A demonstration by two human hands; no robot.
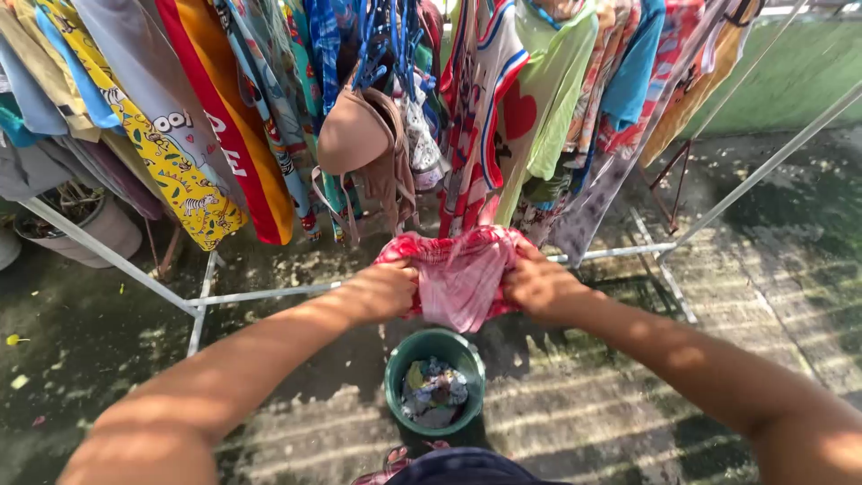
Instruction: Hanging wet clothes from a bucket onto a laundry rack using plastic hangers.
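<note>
Both my hands hold up a red and pink checked cloth in front of me. My left hand grips its left edge and my right hand grips its right edge, so the cloth is stretched between them. Directly below the cloth stands a green bucket on the ground, with several damp, crumpled clothes inside.
A white metal drying rack stands ahead, hung with several colourful garments, among them a brown bra and a yellow patterned cloth. A pot sits at the left. The concrete floor is damp and mossy.
</note>
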